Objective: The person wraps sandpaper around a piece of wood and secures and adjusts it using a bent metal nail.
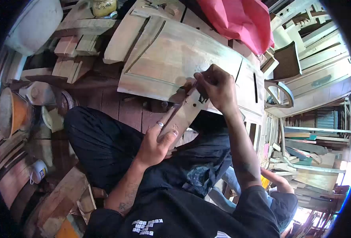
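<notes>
A narrow wooden board (pixel 187 113) with a dark hole and small marks on its face slants over my lap. My left hand (pixel 156 144), wearing a ring, is closed around its lower end, the thumb lying on the face. At the upper end my right hand (pixel 219 85) is closed, with thumb and fingers pressed together by the board's edge. What those fingers hold, if anything, is hidden. Just beyond both hands lies a pale wooden panel (pixel 183 55) with dark slots and a curved groove, its near edge close to the board's upper end.
A pink cloth (pixel 239 23) drapes beyond the panel. Wood blocks (pixel 67 45), an orange-lined bowl (pixel 14 113) and a white cup (pixel 38 172) stand to the left. Another person's arm (pixel 277 180) shows at right, near stacked boards (pixel 316 142).
</notes>
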### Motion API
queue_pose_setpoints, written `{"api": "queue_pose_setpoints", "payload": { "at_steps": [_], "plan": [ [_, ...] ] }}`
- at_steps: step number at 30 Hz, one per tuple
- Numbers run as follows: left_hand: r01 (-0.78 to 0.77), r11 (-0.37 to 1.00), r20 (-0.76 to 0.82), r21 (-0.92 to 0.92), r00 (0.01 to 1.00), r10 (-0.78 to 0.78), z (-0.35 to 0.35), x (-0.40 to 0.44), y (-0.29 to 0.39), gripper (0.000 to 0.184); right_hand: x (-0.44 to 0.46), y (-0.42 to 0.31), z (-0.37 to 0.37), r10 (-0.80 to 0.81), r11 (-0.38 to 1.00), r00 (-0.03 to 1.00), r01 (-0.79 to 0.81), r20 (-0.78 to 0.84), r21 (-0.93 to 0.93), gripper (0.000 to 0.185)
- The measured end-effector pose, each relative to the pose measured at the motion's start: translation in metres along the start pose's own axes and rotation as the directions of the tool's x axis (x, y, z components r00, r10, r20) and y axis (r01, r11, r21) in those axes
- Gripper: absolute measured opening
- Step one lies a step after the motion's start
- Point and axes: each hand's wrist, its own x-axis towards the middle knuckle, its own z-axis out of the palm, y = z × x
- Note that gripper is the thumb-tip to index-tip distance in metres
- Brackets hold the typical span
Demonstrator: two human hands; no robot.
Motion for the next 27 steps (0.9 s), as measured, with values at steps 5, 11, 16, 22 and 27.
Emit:
{"api": "queue_pose_setpoints", "payload": {
  "at_steps": [5,11,16,22,27],
  "plan": [
    [0.021,1.0,0.015,0.02,1.0,-0.021,-0.001,0.0,-0.001,0.058,0.009,0.012,-0.007,0.308,0.85,0.951,-0.263,-0.027,0.455,0.023],
    [0.026,1.0,0.015,-0.001,1.0,-0.026,0.0,-0.001,-0.004,0.058,0.006,-0.004,-0.016,0.318,0.913,0.948,-0.309,0.008,0.268,0.021],
    [0.026,0.999,-0.003,0.021,1.0,-0.026,0.004,-0.006,-0.002,0.057,-0.01,0.003,-0.007,0.077,0.991,0.995,-0.083,0.065,0.102,0.024],
    [0.01,1.0,-0.007,0.012,1.0,-0.01,0.011,-0.003,-0.003,0.057,-0.01,0.009,-0.011,0.151,0.951,0.987,-0.162,0.06,0.264,0.025],
    [0.086,0.994,-0.005,-0.072,0.996,-0.087,0.015,-0.003,-0.002,0.055,-0.003,0.012,-0.017,0.249,0.913,0.968,-0.249,0.042,0.323,0.026]
  ]
}}
